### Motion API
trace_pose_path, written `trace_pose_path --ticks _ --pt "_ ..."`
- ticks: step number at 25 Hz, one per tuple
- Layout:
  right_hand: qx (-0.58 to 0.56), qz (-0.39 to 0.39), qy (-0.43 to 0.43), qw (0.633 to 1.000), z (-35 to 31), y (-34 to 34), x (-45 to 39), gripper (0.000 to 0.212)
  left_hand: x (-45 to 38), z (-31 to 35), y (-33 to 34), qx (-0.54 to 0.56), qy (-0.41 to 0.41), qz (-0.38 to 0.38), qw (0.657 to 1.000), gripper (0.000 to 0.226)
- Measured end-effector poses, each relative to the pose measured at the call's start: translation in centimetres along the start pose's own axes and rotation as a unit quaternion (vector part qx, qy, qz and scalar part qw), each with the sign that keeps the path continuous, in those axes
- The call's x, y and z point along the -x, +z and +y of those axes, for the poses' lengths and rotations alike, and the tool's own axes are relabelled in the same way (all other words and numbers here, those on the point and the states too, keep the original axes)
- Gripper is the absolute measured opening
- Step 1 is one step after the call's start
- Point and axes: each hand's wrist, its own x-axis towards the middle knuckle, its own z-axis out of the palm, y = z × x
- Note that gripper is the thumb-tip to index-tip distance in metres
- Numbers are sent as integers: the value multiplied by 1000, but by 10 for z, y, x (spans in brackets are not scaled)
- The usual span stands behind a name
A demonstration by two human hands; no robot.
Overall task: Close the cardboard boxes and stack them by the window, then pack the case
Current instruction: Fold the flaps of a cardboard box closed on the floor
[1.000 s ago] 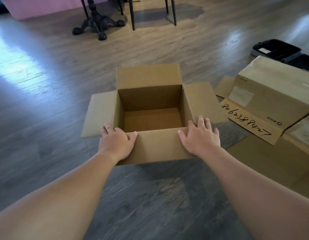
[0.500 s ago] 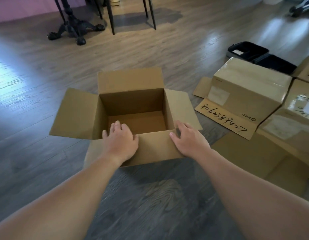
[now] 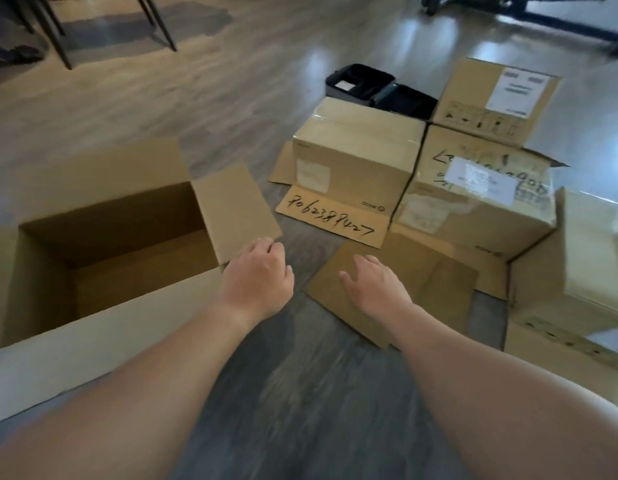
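Observation:
An empty open cardboard box stands on the floor at the left, its flaps spread outward. My left hand is at the near corner of its right flap, fingers curled around the flap's edge. My right hand lies with straight, spread fingers over a flat cardboard flap on the floor. Behind the boxes on the right lies the open black case.
Several cardboard boxes crowd the right side: one with a handwritten flap, a labelled one, one behind it and one at the right edge. Chair legs stand at the back left. A black wheeled frame stands at the back right.
The view swung right. Both hands left the box's near flap: the left went to the right flap's corner, the right out over the flat cardboard on the floor.

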Motion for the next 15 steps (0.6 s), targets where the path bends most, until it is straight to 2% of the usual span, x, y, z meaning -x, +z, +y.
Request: trace_pose_path --ticks 3,6,8,12,15 --pt "-12 -16 90 996 60 2 10 40 -17 27 31 -60 34 -28 997 24" --pt "-31 -43 175 983 108 8 22 42 -28 43 63 -55 16 -78 995 24" --pt "-59 -52 222 972 131 12 30 44 -37 54 87 -31 -26 -135 990 28" --pt "-121 -73 281 949 163 23 40 45 -54 55 130 64 -116 -261 956 52" --pt "-169 -78 294 938 169 31 45 38 -60 46 154 111 -158 -298 935 74"
